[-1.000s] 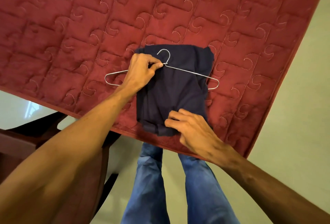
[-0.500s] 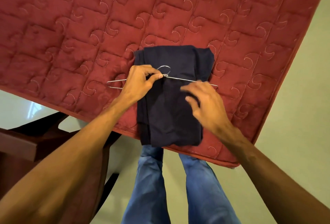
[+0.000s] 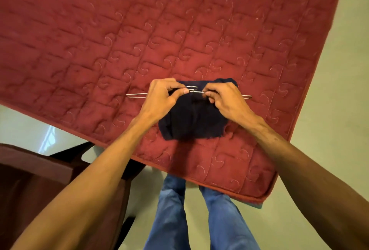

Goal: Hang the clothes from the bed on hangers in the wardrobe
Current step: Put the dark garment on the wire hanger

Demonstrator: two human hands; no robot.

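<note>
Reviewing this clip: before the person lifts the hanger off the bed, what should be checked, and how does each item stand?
1. Left hand grips the wire hanger beside its hook: ok.
2. Right hand pinches the wire on the hook's other side: ok.
3. Navy garment threaded onto the hanger: cannot tell, the hands cover that spot.
4. Garment lies wholly on the mattress, inside its near edge: ok.
5. Hanger ends free of the cloth: ok, both tips show past the hands.
6. Way to the wardrobe clear: cannot tell, it is out of view.
</note>
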